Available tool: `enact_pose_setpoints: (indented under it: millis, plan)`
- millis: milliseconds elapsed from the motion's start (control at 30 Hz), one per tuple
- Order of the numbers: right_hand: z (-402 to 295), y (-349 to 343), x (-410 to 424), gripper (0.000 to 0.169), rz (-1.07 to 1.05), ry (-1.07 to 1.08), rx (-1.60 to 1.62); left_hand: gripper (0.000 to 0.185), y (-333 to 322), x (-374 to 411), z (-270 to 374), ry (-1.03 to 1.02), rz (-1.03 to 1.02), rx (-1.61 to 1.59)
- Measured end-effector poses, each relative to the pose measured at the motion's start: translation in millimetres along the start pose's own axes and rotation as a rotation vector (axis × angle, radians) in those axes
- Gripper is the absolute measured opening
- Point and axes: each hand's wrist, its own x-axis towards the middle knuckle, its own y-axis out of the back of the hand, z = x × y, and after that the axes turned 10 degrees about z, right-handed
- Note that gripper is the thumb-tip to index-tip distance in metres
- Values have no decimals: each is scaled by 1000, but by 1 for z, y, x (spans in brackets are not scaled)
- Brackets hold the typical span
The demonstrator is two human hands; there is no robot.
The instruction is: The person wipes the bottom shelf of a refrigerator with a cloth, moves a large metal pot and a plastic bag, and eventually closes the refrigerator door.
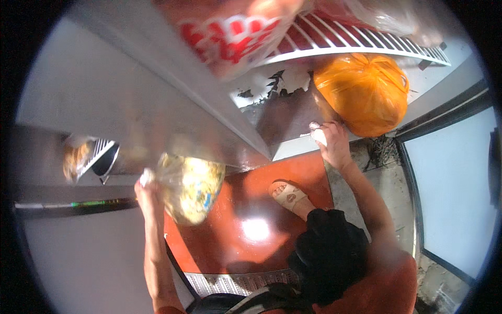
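My left hand [148,196] grips the gathered neck of a clear plastic bag [192,188]. Pale yellow pieces fill the bag, which hangs beside a grey upright panel. At the cabinet's front lip, my right hand [335,143] has its fingers curled, touching or just beside an orange plastic bag [364,94]. A bright white patch shows at those fingers; glare hides whether it is a held thing. The orange bag is full and tied at the top. It sits on the cabinet floor [282,114], under a white wire shelf [333,49].
A large bag with red printing [239,35] hangs over the shelf's left part. To the left stands the grey panel [117,90]. At the right is a pale, black-edged door panel [451,188]. My sandalled foot [290,196] stands on a shiny red floor mat [235,239].
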Motion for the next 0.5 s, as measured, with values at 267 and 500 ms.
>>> enact_pose_setpoints:
  millis: [267,500]
  plan:
    - [1,4,3,44,77,1,91,34,-129,126,-25,-13,-349,314]
    - [5,0,6,46,65,-41,191,37,-274,56,-12,-181,-1031,-26]
